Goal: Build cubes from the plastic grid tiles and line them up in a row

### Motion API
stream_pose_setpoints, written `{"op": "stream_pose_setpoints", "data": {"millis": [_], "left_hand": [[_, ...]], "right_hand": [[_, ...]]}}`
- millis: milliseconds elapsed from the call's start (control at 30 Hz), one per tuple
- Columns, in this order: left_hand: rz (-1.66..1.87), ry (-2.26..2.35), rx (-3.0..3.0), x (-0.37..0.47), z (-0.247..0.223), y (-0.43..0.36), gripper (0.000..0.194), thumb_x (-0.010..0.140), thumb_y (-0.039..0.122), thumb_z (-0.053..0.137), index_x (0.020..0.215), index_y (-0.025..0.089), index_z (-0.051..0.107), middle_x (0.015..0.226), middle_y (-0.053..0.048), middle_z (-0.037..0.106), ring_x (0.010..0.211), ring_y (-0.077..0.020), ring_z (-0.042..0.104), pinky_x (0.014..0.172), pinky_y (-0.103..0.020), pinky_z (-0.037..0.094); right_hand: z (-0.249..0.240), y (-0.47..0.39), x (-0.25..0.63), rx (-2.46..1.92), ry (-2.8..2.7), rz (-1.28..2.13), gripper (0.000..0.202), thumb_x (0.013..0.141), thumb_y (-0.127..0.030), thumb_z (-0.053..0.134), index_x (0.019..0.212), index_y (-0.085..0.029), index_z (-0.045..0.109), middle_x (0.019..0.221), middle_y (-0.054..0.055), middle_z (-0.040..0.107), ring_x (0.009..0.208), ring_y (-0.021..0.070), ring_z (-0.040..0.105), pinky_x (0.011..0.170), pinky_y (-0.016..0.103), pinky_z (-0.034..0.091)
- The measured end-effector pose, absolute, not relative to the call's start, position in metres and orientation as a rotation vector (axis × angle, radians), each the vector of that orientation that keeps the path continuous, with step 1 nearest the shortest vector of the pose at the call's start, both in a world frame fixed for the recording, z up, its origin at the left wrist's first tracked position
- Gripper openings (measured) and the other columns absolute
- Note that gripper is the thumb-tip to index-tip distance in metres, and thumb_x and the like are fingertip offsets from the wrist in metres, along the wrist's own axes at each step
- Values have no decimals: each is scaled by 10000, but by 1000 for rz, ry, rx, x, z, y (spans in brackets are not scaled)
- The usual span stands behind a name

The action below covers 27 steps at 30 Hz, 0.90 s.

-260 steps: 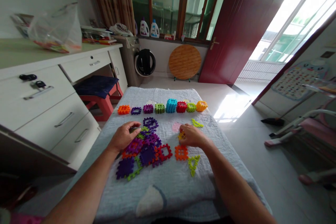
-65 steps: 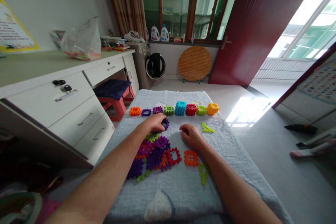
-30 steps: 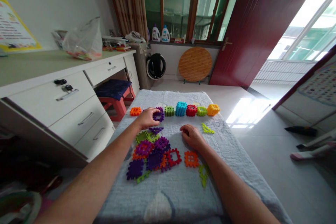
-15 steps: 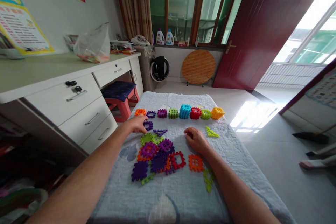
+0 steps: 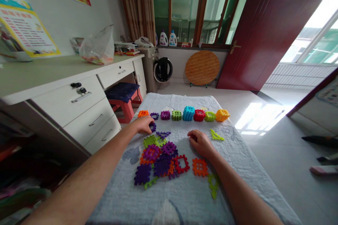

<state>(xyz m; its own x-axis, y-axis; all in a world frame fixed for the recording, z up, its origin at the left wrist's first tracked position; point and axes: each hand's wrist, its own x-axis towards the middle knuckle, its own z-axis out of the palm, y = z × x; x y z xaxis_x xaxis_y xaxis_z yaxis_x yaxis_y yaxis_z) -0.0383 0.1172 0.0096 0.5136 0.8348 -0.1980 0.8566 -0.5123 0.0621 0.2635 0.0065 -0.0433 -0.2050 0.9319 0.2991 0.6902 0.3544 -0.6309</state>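
At the left of the cloth, my left hand (image 5: 144, 124) has its thumb and fingers closed around a purple interlocking block frame (image 5: 153, 127), partly hidden by the hand. Just below lies a purple triangle piece (image 5: 163, 134). My right hand (image 5: 201, 142) rests on the cloth, fingers curled in, with nothing visible in them. A lime triangle piece (image 5: 217, 135) is to its right, and an orange window piece (image 5: 200, 167) lies below it. Between my arms is a loose pile of flat pieces, among them a red frame (image 5: 181, 164) and a dark purple square (image 5: 142, 174).
Across the far part of the cloth-covered table (image 5: 182, 100) runs a row of stacked blocks, including a tall blue stack (image 5: 188, 113) and a yellow stack (image 5: 222, 115). A white desk (image 5: 66, 68) and a stool (image 5: 124, 93) stand to the left.
The view has shifted slightly. My left fingers have closed in on the purple frame, which now shows less. My right hand stays where it was on the cloth.
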Motion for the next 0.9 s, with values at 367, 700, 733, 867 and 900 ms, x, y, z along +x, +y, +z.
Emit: {"op": "stream_pose_setpoints", "data": {"millis": [367,700,733,867,900], "left_hand": [[54,1517,2704,-36,23,123,425,615,283,648,1023,167,635,1050,-81,624,966,-226,590,860,-284,451],[-172,1612,2698,-24,28,187,452,506,232,688,958,222,685,1038,-40,656,996,-256,579,829,-291,460],[-195,1616,2695,-24,25,189,459,503,234,686,962,230,683,1042,-34,660,1004,-255,577,828,-287,459],[-271,1616,2686,-24,15,192,474,509,259,676,983,241,677,1058,-32,671,1011,-260,577,802,-285,464],[-288,1615,2683,-24,13,192,470,511,265,673,980,240,677,1051,-33,676,1007,-262,579,794,-287,467]], "right_hand": [[-45,8,263,-1404,-1979,484,201,734,-84,492,866,-151,628,728,16,593,645,124,513,645,237,379],[-47,7,265,-1389,-1947,515,206,739,-87,490,878,-155,625,742,16,594,659,126,518,648,236,385],[-47,7,265,-1387,-1945,517,206,740,-86,488,877,-155,625,742,16,593,660,125,519,650,236,386],[-48,8,265,-1385,-1944,515,194,745,-90,488,868,-158,623,747,17,594,665,125,521,653,235,386],[-48,8,265,-1385,-1944,516,192,747,-92,489,868,-158,622,746,16,594,664,124,520,652,235,386]]}}
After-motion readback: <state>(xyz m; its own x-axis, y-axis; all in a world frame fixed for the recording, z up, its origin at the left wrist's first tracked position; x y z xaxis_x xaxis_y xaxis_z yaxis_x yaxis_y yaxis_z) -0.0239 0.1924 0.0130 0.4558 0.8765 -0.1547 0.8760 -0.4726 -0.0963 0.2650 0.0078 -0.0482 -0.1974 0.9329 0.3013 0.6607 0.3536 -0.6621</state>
